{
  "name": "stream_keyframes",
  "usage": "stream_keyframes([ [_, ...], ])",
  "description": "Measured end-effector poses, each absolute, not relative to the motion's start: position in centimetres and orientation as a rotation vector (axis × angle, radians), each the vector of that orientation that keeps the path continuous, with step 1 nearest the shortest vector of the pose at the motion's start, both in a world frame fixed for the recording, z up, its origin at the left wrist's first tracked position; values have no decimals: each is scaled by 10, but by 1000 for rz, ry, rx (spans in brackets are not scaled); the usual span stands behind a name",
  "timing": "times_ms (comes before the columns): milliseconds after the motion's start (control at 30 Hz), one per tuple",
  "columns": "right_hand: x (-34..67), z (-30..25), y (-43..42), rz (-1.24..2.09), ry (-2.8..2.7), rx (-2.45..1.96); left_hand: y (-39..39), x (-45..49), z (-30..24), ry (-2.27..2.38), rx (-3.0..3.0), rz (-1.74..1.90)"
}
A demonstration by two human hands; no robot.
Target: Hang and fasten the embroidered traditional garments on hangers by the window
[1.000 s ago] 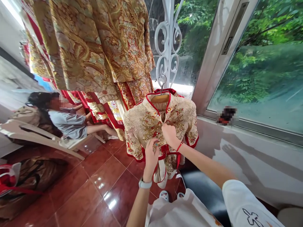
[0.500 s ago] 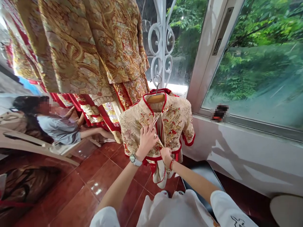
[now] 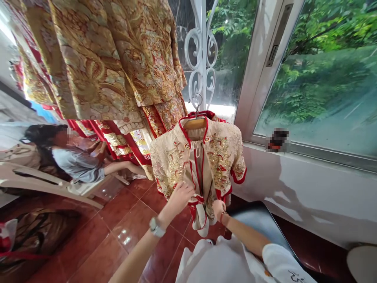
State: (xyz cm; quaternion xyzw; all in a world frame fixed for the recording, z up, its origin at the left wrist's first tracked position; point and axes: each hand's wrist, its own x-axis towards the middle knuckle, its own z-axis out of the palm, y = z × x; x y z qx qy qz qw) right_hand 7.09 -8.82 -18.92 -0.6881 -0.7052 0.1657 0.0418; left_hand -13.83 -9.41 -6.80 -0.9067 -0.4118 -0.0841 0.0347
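Observation:
A small cream jacket (image 3: 171, 151) with red trim and gold beading hangs on a hanger (image 3: 195, 124) in front of me. At its neck, a thin cream cord (image 3: 196, 147) is tied with loops and loose ends. My left hand (image 3: 180, 196) has its fingers closed at the front edge of the left panel, near the hem. Lower right, my right hand (image 3: 218, 209) is closed on the hem corner of the other panel. The front is parted, and a cream inner garment (image 3: 198, 218) with red edging shows below. My fingertips are partly hidden.
Large gold brocade garments (image 3: 97, 67) hang at upper left. A black seat (image 3: 256, 220) stands close on my right, below the window frame (image 3: 250, 78). At left, a person (image 3: 79, 161) sits on a white chair (image 3: 88, 190); a brown bag (image 3: 38, 228) lies on the floor.
Both hands have come away from the cord and moved down to the jacket's lower front edges. The cord now hangs in loops at the neck, and the front panels are spread wider.

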Motion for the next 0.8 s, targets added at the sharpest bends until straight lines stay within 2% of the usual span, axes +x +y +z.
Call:
stream_keyframes([
  [167,138,-138,-64,370,-2001,-2213,-103,-209,-56,-1718,-2155,-808],
  [300,122,-66,-7,-168,-1701,-1830,-58,-183,-47,-1834,-1718,-1177],
  [400,108,-37,27,-301,-1578,-1740,-27,-165,-43,-1865,-1742,-1343],
  [633,202,-9,61,-185,-1650,-1356,17,-252,5,-1878,-1791,-2028],
  [800,229,22,122,224,-1458,-1303,92,-267,31,-2102,-1865,-2144],
])
